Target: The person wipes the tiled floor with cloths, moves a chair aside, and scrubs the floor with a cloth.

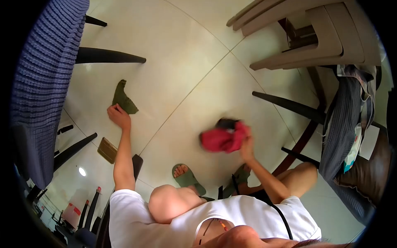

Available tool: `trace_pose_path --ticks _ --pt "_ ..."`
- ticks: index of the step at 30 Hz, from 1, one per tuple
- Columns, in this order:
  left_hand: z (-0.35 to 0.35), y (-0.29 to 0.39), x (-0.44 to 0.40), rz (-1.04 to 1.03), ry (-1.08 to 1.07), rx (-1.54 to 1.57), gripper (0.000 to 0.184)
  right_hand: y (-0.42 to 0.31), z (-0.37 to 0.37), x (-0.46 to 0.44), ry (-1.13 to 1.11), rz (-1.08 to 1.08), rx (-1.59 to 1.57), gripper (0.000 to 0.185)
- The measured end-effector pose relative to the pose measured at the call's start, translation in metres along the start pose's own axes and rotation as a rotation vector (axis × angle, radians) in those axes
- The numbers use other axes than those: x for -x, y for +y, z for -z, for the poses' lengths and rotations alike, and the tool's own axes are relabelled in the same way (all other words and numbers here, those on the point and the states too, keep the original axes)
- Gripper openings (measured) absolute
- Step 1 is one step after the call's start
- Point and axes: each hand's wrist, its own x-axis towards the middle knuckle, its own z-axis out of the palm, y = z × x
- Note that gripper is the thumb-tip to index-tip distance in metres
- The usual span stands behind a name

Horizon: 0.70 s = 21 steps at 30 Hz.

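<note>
A flat, dark green, sock-shaped piece of cloth [123, 98] lies on the tiled floor at the left. My left hand [119, 117] is at its lower edge, the fingers closed on that edge. On the right, my right hand [247, 148] grips a crumpled red cloth [221, 139] by its right side. A black part [228, 123] shows at the top of this bundle. Motion blurs the red cloth, so its exact kind is unclear.
Beige stacked plastic chairs [331, 33] stand at upper right. A chair with a blue knitted cover [45, 70] is at left, its dark leg [111, 55] reaching inward. A gold-brown flat object [107, 150] lies near my left forearm. Green slippers [187, 178] are on my feet.
</note>
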Motion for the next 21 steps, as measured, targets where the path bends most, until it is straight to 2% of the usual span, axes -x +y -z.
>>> trace_pose_path --ticks 1,4,7,10,13,16,18,19,21 --pt "0.002 -0.001 -0.001 -0.018 -0.009 0.006 0.016 0.002 0.025 -0.008 0.150 0.130 0.127 0.030" --pt "-0.001 -0.005 -0.001 -0.013 -0.018 0.004 0.016 0.012 0.094 -0.020 0.401 0.112 0.563 0.040" --pt "-0.007 -0.010 0.001 0.004 -0.011 -0.024 0.015 0.092 0.135 -0.031 0.332 -0.182 0.955 0.042" --pt "-0.005 -0.004 -0.004 0.007 -0.004 -0.018 0.014 0.111 0.086 0.004 0.193 -0.048 1.073 0.048" --pt "-0.003 -0.005 0.006 0.046 -0.026 -0.015 0.015 0.093 0.019 0.067 -0.247 0.120 0.975 0.064" --pt "-0.009 -0.014 0.006 0.048 -0.033 -0.023 0.014 0.069 -0.029 0.099 -0.508 0.147 0.685 0.059" --pt "-0.010 -0.013 0.003 0.048 -0.018 -0.021 0.014 0.058 -0.041 0.092 -0.527 -0.038 0.339 0.055" --pt "-0.010 -0.012 0.003 0.046 -0.007 -0.014 0.014 0.041 -0.049 0.082 -0.426 0.018 0.271 0.050" --pt "-0.008 -0.010 0.003 0.075 -0.021 -0.013 0.013 0.014 -0.042 0.049 -0.389 -0.170 0.095 0.047"
